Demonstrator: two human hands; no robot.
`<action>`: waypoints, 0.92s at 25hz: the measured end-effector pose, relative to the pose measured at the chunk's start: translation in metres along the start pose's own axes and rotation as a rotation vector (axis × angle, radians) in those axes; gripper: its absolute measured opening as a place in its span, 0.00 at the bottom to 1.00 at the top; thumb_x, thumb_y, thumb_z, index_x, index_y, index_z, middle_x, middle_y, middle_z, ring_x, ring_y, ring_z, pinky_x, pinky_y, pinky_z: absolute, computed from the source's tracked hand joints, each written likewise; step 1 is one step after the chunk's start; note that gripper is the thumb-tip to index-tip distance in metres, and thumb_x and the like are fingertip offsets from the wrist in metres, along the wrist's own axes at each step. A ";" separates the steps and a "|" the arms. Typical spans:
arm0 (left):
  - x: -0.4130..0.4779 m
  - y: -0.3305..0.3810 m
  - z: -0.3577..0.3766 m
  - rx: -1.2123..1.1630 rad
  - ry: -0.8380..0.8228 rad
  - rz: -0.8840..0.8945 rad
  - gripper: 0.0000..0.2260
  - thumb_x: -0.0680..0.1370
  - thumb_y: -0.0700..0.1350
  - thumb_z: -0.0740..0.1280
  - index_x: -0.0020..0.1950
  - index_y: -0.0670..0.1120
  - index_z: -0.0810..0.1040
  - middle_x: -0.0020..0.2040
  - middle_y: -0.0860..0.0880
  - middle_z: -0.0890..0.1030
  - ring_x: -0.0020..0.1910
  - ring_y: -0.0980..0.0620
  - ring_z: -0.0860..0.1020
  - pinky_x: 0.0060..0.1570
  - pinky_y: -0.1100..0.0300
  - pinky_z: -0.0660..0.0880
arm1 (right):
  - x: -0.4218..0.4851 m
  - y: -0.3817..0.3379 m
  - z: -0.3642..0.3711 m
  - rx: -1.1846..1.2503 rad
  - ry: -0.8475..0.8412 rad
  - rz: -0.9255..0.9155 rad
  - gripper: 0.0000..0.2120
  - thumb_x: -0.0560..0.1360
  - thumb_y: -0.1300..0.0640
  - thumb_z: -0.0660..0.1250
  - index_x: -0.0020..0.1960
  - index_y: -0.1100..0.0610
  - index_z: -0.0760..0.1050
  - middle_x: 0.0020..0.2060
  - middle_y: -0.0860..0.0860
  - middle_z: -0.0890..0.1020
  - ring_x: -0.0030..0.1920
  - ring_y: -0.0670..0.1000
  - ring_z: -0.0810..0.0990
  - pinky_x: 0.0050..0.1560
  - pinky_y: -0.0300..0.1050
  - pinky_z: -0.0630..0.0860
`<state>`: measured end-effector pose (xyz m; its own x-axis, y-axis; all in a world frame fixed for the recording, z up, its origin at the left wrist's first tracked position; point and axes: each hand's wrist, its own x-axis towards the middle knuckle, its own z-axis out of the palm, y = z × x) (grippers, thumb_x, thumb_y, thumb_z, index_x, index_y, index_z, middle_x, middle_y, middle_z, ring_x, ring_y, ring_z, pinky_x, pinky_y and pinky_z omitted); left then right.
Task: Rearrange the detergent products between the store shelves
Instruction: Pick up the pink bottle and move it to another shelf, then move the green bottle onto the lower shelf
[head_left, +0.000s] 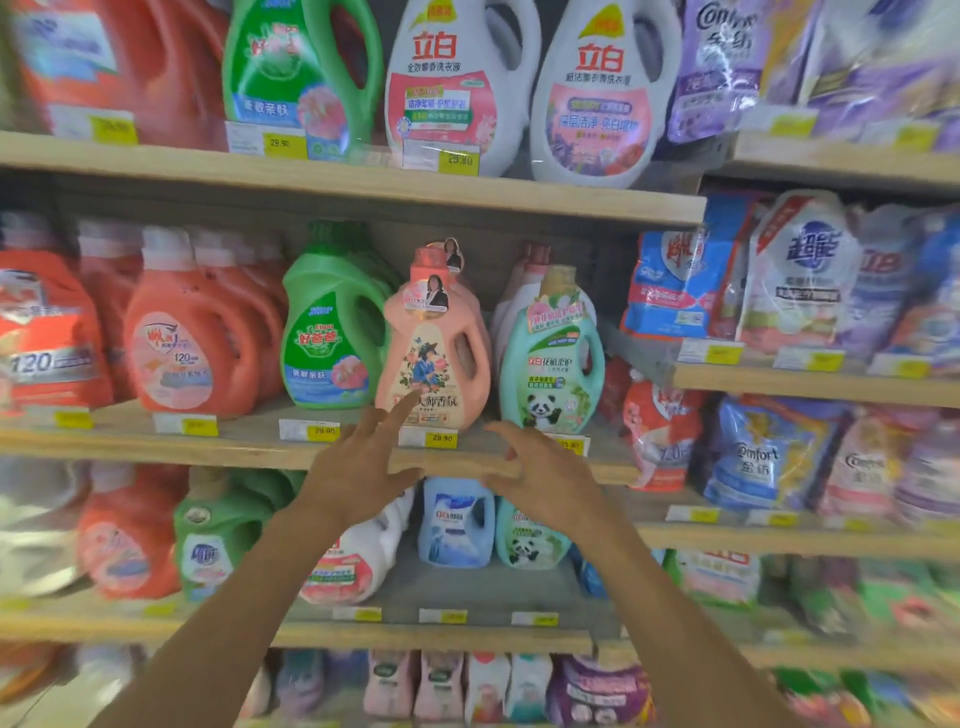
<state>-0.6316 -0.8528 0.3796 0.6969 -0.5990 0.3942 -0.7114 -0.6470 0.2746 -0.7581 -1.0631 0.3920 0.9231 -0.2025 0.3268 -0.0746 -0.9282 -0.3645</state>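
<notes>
A peach-pink detergent bottle (434, 358) stands upright on the middle wooden shelf (249, 441), between a green bottle (332, 332) and a teal panda bottle (553, 364). My left hand (363, 462) is raised in front of the shelf edge with fingers spread, its fingertips just at the pink bottle's lower left. At the lower right of that bottle my right hand (545, 467) is also open and holds nothing. Neither hand grips a bottle.
Orange bottles (182, 343) fill the left of the middle shelf. White bottles (457, 88) and a green one stand on the upper shelf. A blue bottle (457, 525) and another panda bottle sit one shelf below. Refill pouches (800, 280) crowd the right-hand shelves.
</notes>
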 end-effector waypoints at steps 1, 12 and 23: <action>-0.009 0.007 0.001 -0.003 0.004 0.009 0.41 0.77 0.57 0.68 0.81 0.62 0.43 0.73 0.49 0.66 0.68 0.41 0.70 0.59 0.45 0.74 | -0.009 0.000 -0.002 0.000 0.007 0.011 0.29 0.77 0.44 0.70 0.75 0.39 0.64 0.60 0.48 0.77 0.59 0.52 0.78 0.55 0.49 0.74; 0.029 0.089 0.040 0.016 -0.018 0.170 0.45 0.77 0.57 0.68 0.76 0.66 0.33 0.72 0.48 0.66 0.65 0.42 0.72 0.53 0.44 0.77 | -0.043 0.105 -0.054 0.041 0.157 0.186 0.42 0.74 0.45 0.75 0.80 0.38 0.54 0.59 0.48 0.77 0.55 0.53 0.80 0.52 0.50 0.78; 0.151 0.107 0.082 0.135 0.039 0.104 0.43 0.77 0.59 0.67 0.80 0.63 0.39 0.70 0.48 0.67 0.65 0.41 0.72 0.50 0.44 0.78 | 0.056 0.197 -0.065 -0.104 0.156 0.055 0.42 0.76 0.40 0.70 0.81 0.37 0.48 0.72 0.53 0.71 0.65 0.59 0.76 0.55 0.55 0.78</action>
<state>-0.5951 -1.0510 0.3965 0.6146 -0.6486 0.4490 -0.7587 -0.6419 0.1114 -0.7453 -1.2778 0.3955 0.8474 -0.2924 0.4432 -0.1695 -0.9400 -0.2962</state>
